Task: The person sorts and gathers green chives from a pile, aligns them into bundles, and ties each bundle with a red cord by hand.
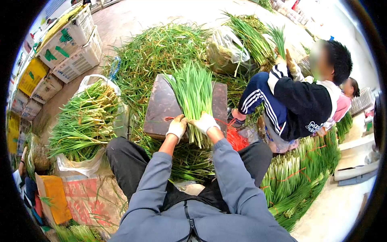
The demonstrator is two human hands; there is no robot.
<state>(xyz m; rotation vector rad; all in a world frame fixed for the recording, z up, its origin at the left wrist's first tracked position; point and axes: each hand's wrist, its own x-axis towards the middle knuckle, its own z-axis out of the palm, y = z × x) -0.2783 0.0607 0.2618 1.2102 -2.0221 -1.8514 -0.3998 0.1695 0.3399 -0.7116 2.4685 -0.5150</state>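
Note:
A bunch of green garlic chives point(193, 90) lies across a dark box-like stand point(159, 109) in front of my knees, its leaf tips pointing away from me. My right hand point(204, 122), in a whitish glove, closes over the lower stalks. On the bunch's left edge, my gloved left hand point(176, 126) is pinched, with a thin red string point(168, 118) at its fingers. More red string shows to the right of my right hand. The undersides of the stalks and the string's path beneath them are hidden.
Loose green leaves point(161, 48) are heaped behind the stand. An open bag of stalks point(86, 117) sits left. A co-worker point(304, 101) sits close on the right, holding stalks, beside tied bunches point(298, 173) and a red string pile point(236, 138). Crates point(76, 32) stand upper left.

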